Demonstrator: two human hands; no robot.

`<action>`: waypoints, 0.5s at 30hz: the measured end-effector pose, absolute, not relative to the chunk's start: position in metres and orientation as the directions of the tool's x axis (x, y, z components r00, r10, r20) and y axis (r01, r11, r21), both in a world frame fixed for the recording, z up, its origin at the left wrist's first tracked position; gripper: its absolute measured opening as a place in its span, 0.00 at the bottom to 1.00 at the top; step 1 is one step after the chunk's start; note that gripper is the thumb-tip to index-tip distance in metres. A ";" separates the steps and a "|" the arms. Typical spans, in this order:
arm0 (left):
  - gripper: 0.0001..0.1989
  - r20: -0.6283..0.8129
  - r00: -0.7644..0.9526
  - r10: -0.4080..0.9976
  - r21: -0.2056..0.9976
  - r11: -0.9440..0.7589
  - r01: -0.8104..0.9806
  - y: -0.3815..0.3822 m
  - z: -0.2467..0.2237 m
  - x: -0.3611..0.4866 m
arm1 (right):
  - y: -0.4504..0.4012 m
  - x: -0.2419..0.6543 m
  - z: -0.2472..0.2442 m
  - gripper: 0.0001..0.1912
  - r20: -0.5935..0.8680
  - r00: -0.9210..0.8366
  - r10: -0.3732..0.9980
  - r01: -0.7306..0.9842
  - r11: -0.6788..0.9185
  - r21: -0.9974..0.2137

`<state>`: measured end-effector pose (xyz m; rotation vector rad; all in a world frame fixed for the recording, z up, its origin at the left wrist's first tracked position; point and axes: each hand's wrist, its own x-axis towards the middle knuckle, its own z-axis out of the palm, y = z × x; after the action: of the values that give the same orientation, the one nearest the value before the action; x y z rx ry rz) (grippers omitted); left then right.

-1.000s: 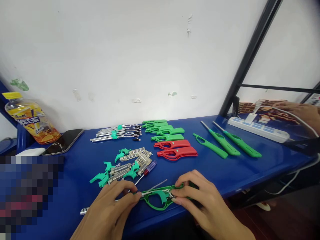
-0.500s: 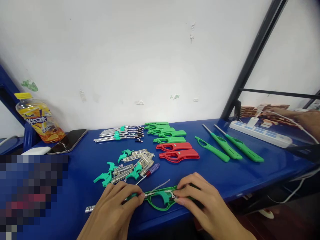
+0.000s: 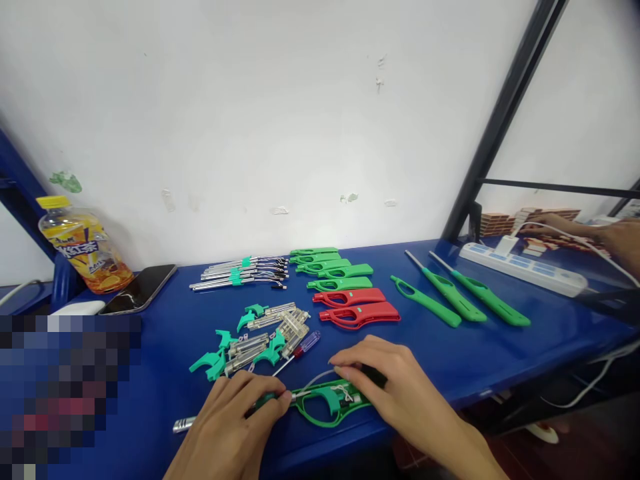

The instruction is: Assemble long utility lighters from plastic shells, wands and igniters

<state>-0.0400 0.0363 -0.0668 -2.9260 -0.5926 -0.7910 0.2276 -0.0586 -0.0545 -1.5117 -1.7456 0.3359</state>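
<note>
My left hand (image 3: 233, 417) is closed around the metal barrel (image 3: 184, 425) of a lighter, whose slotted tip sticks out to the left. An open green lighter half-shell (image 3: 316, 421) lies at the table's front edge, joined to that barrel. A teal trigger (image 3: 324, 395) and white wires (image 3: 345, 392) sit inside the shell. From the barrel's end a thin clear tube (image 3: 316, 379) curves up to the right. My right hand (image 3: 400, 380) pinches the tube's free end between thumb and finger, above the shell's handle, which it partly hides.
Behind lie teal triggers with clear fuel tanks (image 3: 245, 352), a screwdriver (image 3: 307, 343), metal barrels with wires (image 3: 223, 283), and green (image 3: 345, 285) and red (image 3: 365, 315) shells. Green lighters (image 3: 450, 293) and a power strip (image 3: 525, 268) are right; a drink bottle (image 3: 85, 247) and phone (image 3: 143, 288) left. Another person's hand (image 3: 560, 223) is far right.
My right hand has moved up from the wires in the shell to the clear tube and taken its end. The tube now bends in an arc. My left hand keeps its grip.
</note>
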 end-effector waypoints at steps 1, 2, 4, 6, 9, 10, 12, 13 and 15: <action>0.21 0.496 0.798 0.343 0.043 -0.928 0.371 0.037 -0.067 -0.040 | -0.059 0.228 -0.056 0.09 0.393 0.016 0.920 0.697 0.271 -0.664; 0.21 0.494 0.804 0.331 0.037 -0.932 0.361 0.037 -0.066 -0.040 | -0.060 0.228 -0.056 0.08 0.399 0.019 0.917 0.678 0.282 -0.679; 0.21 0.496 0.807 0.322 0.033 -0.935 0.353 0.039 -0.066 -0.040 | -0.062 0.230 -0.057 0.07 0.413 0.030 0.910 0.638 0.300 -0.709; 0.20 0.497 0.804 0.326 0.040 -0.934 0.354 0.040 -0.066 -0.041 | -0.064 0.231 -0.056 0.07 0.422 0.033 0.906 0.612 0.316 -0.725; 0.19 0.500 0.797 0.339 0.060 -0.931 0.359 0.040 -0.069 -0.041 | -0.066 0.232 -0.055 0.07 0.415 0.024 0.909 0.602 0.319 -0.732; 0.18 0.502 0.794 0.344 0.066 -0.930 0.362 0.039 -0.070 -0.041 | -0.066 0.232 -0.055 0.07 0.407 0.021 0.913 0.603 0.313 -0.734; 0.17 0.512 0.776 0.368 0.077 -0.919 0.386 0.038 -0.074 -0.040 | -0.067 0.232 -0.056 0.07 0.398 0.031 0.917 0.607 0.299 -0.736; 0.16 0.522 0.761 0.385 0.080 -0.910 0.406 0.037 -0.075 -0.039 | -0.067 0.232 -0.056 0.07 0.402 0.043 0.915 0.610 0.294 -0.736; 0.16 0.563 0.726 0.396 0.073 -0.898 0.434 0.036 -0.074 -0.037 | -0.065 0.232 -0.052 0.07 0.429 0.065 0.901 0.624 0.299 -0.722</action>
<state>-0.0369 0.0360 -0.0738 -2.8583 -0.6882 -0.9097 0.2325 -0.0647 -0.0522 -1.4122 -1.6449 0.3777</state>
